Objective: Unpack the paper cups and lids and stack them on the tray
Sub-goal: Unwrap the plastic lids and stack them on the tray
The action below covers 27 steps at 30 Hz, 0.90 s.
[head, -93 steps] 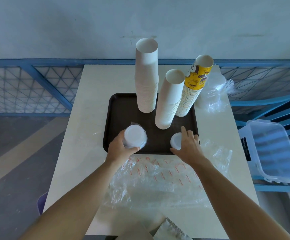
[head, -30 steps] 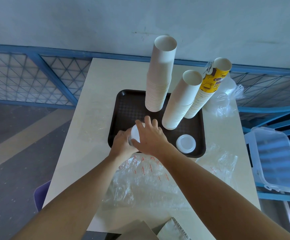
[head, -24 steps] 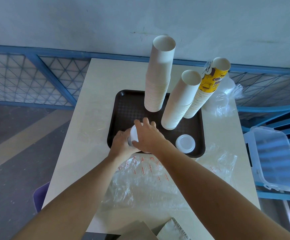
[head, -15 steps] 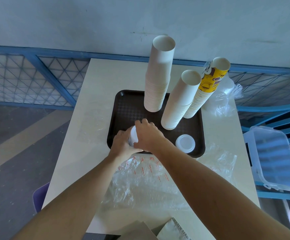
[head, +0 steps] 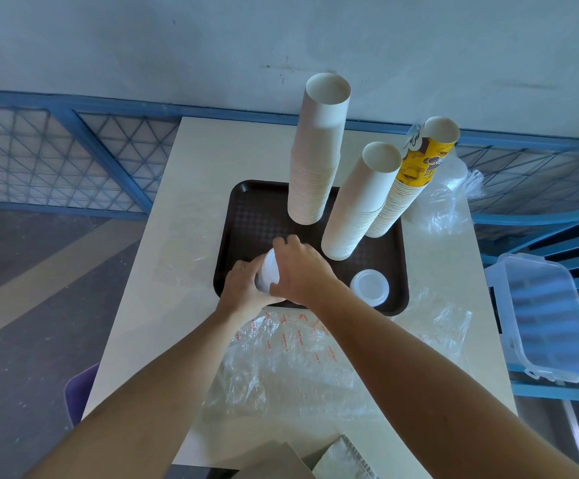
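Note:
A dark brown tray (head: pixel 246 216) lies on the pale table. Three tall stacks of paper cups stand on it: a white stack (head: pixel 315 157) at the back, a shorter white stack (head: pixel 357 205) and a leaning yellow-printed stack (head: pixel 409 181). A small stack of white lids (head: pixel 370 284) sits at the tray's front right. At the front left, my left hand (head: pixel 241 288) grips a second stack of white lids (head: pixel 269 276) from the left. My right hand (head: pixel 302 271) is curled over its top and right side, hiding most of it.
Crumpled clear plastic wrap (head: pixel 298 368) with red print lies on the table in front of the tray. More bagged lids (head: pixel 450 202) sit at the back right. A clear plastic box (head: pixel 550 319) rests on a blue chair at the right. A blue railing runs behind.
My right hand left the right-hand lids and crossed to the stack in my left hand. In the last second both hands stay on it, shifting only slightly.

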Each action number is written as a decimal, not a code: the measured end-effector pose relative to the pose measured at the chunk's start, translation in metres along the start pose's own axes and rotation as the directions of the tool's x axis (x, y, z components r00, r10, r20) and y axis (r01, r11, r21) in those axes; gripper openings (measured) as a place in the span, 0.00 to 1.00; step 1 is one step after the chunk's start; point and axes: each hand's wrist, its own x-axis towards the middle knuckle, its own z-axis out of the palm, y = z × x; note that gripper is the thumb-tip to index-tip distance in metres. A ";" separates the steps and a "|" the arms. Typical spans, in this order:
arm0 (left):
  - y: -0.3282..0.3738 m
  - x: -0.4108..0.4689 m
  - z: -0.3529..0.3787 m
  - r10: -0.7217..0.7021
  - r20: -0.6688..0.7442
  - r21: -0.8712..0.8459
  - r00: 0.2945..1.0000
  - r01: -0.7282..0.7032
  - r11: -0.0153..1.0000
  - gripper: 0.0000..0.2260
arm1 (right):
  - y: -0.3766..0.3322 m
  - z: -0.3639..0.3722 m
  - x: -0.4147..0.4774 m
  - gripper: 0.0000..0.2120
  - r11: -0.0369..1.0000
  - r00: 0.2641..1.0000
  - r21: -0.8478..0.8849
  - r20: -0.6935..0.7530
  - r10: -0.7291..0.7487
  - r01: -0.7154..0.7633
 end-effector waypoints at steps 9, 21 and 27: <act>-0.008 0.003 0.005 0.003 -0.016 0.008 1.000 -0.003 1.000 0.44 | 0.009 -0.002 -0.009 0.37 0.996 0.999 0.089 -0.027 0.029 -0.027; -0.008 0.004 0.007 0.007 -0.047 0.052 0.999 -0.004 0.999 0.42 | 0.010 0.011 -0.005 0.38 1.000 0.998 -0.011 0.058 -0.017 0.018; -0.004 0.000 0.004 0.012 -0.077 0.059 0.997 -0.008 0.998 0.43 | 0.019 0.005 -0.007 0.40 0.995 0.998 0.089 0.048 0.046 -0.051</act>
